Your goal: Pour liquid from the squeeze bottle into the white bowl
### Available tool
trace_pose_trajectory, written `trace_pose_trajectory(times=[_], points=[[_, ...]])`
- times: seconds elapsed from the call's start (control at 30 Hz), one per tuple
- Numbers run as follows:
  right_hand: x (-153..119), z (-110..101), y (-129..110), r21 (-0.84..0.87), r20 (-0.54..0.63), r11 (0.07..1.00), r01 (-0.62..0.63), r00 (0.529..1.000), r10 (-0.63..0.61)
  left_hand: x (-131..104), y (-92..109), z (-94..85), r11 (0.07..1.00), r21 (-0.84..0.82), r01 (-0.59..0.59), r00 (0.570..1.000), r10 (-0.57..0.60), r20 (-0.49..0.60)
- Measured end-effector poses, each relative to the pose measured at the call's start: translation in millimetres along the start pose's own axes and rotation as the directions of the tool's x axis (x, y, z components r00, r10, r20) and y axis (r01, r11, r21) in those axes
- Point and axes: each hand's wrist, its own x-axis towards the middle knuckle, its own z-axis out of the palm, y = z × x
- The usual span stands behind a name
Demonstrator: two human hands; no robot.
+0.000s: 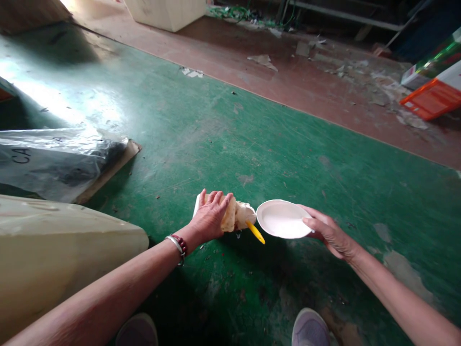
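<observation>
My left hand [212, 214], with bracelets at the wrist, grips a white container and the pale, bread-like piece [228, 216] over it, fingers lying across the top. Whitish matter [245, 215] shows at the container's right end. From there a yellow plastic handle [256, 233] sticks out toward me; its other end is hidden. Just to the right, a shallow white bowl [283, 218] is tilted, its hollow side facing me. My right hand [324, 230] holds its right rim, thumb inside. The bowl's left edge meets the container's end; I cannot tell whether they are joined.
Below is a worn green floor [180, 129], bordered by a reddish strip [230, 62] with scraps. A large pale yellowish container [65, 254] stands close on the left, with a plastic-wrapped package [65, 161] beyond it. My shoes [310, 329] are at the bottom. An orange-and-white box [432, 98] lies far right.
</observation>
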Motion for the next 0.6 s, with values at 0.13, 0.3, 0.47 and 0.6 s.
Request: trace_pose_trajectory(times=[0.13,0.3,0.47,0.6], points=[[9.3,-1.6,4.3,-0.006,-0.012,1.000,-0.017,1.000,0.017,12.8,-2.5,6.6,0.999,0.018,-0.027,1.000,0.027,-0.003],[21.5,-5.8,7.0,-0.006,-0.028,1.000,-0.030,0.999,0.030,25.5,-9.1,15.3,0.997,0.042,-0.058,0.998,0.059,-0.015],[30.2,-7.6,6.6,-0.048,-0.051,0.997,-0.056,0.997,0.054,30.0,-17.8,20.7,0.999,0.019,-0.027,0.999,0.027,0.017],[34.6,-4.6,2.5,-0.083,-0.064,0.995,-0.061,0.996,0.056,31.5,-20.5,23.2,0.998,0.030,-0.048,0.999,0.048,0.006]])
